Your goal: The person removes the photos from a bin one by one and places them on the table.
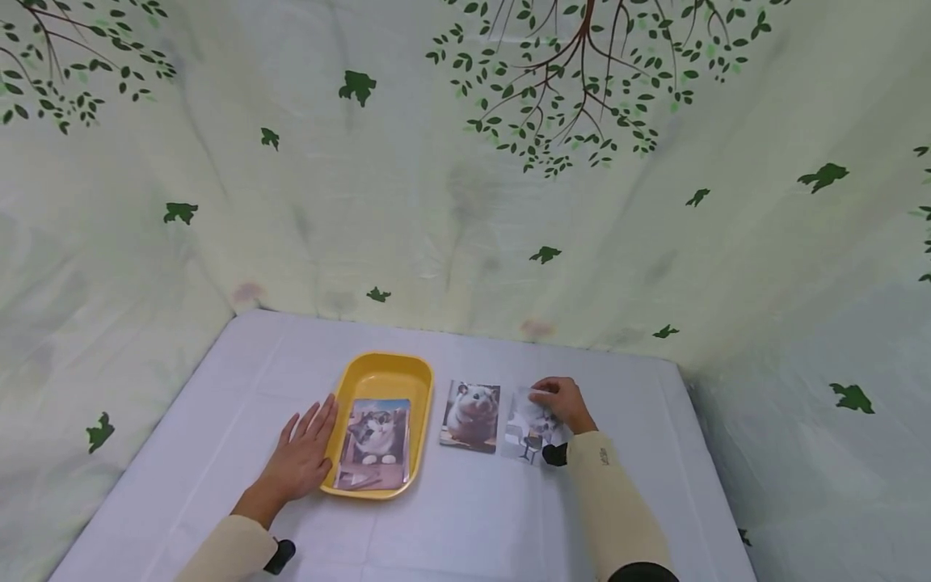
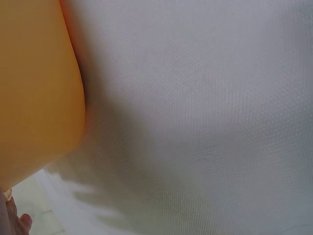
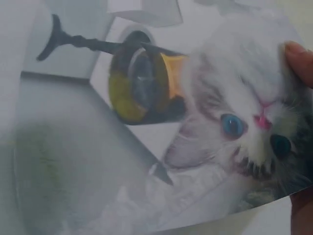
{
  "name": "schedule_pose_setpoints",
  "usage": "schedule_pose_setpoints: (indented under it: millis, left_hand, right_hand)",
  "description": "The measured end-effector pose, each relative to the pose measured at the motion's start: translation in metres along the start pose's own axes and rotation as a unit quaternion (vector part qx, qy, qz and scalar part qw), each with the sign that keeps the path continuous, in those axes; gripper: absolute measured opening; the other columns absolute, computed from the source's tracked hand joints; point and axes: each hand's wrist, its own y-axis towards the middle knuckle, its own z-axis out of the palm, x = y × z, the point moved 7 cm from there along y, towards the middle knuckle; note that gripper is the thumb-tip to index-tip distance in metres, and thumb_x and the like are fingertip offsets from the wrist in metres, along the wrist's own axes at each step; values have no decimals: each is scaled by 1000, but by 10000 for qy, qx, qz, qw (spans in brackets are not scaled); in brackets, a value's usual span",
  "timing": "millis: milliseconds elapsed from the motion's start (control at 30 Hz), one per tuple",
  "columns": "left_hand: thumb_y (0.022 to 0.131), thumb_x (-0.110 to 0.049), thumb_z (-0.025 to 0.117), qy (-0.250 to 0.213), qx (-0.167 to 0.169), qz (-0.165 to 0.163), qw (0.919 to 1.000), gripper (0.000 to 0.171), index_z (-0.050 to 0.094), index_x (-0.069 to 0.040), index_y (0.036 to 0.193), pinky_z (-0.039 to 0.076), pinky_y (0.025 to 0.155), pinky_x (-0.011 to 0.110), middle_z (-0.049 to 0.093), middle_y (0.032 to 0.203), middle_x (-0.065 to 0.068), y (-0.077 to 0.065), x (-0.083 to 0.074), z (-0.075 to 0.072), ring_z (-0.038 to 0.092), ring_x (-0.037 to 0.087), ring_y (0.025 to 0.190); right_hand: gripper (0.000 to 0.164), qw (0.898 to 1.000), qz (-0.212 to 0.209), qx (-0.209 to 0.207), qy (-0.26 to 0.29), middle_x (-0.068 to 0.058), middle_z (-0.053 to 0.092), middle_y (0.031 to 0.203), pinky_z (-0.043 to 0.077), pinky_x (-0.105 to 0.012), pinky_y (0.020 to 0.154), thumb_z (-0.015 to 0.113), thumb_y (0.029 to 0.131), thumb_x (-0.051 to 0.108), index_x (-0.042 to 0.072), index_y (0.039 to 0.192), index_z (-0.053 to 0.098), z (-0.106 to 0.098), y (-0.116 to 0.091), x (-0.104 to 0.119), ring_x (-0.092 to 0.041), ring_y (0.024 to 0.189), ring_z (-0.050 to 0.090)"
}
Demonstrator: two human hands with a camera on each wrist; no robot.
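Observation:
My right hand (image 1: 563,402) pinches the edge of a glossy photo card (image 1: 520,432), at the right of the row. The right wrist view shows a blue-eyed kitten and a stemmed glass on this card (image 3: 142,171), with fingers at its right side. Left of it lies a hamster photo card (image 1: 471,416). My left hand (image 1: 301,457) rests with straight fingers against the left rim of a yellow tray (image 1: 385,378). Inside the tray lie photo cards, a cat photo (image 1: 374,444) on top. The left wrist view shows the tray's side (image 2: 39,98) and some fingertips (image 2: 24,221).
A white cloth (image 1: 451,533) covers the table. Pale curtains (image 1: 436,202) printed with leaves, branches and green birds hang behind the table and at both sides.

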Motion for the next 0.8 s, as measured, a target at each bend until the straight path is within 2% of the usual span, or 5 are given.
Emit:
schedule_pose_setpoints:
  millis: [200, 333, 467, 667, 800]
  left_hand:
    - [83, -17, 57, 10, -59, -5, 10000, 82, 15, 5, 150, 10, 113, 60, 13, 158, 18, 1, 0, 1, 13, 41, 141]
    - [84, -18, 57, 28, -35, -4, 10000, 83, 13, 3, 151, 9, 113, 60, 12, 159, 17, 1, 1, 2, 12, 41, 141]
    - [84, -19, 58, 25, -31, 2, 10000, 84, 11, 3, 151, 9, 113, 60, 11, 159, 16, 0, 0, 3, 12, 41, 141]
    - [83, -18, 58, 28, -68, 8, 10000, 84, 12, 3, 151, 11, 113, 60, 12, 159, 17, 0, -1, 1, 13, 41, 141]
    - [84, -19, 58, 16, -45, -19, 10000, 85, 11, 3, 151, 10, 113, 60, 11, 159, 17, 0, -1, 0, 12, 41, 141]
  right_hand:
    - [14, 9979, -199, -235, -569, -9, 71, 97, 52, -43, 82, 76, 82, 15, 6, 93, 75, 6, 1, 0, -26, 92, 64]
    - [15, 9915, -415, -409, -1166, -9, 72, 97, 41, -53, 95, 75, 83, 20, 9, 93, 75, 7, 6, 4, -30, 95, 63]
    - [17, 9829, -389, -453, -1743, -7, 72, 97, 31, -57, 98, 75, 83, 24, 11, 95, 75, 9, 11, 9, -30, 96, 62]
    - [20, 9812, -420, -373, -1846, -9, 71, 100, 29, -59, 100, 73, 85, 19, 8, 101, 74, 11, 12, 22, -32, 101, 61]
    - [21, 9836, -525, -434, -1672, -12, 69, 105, 26, -63, 103, 70, 87, 17, 6, 105, 72, 12, 9, 30, -34, 106, 59]
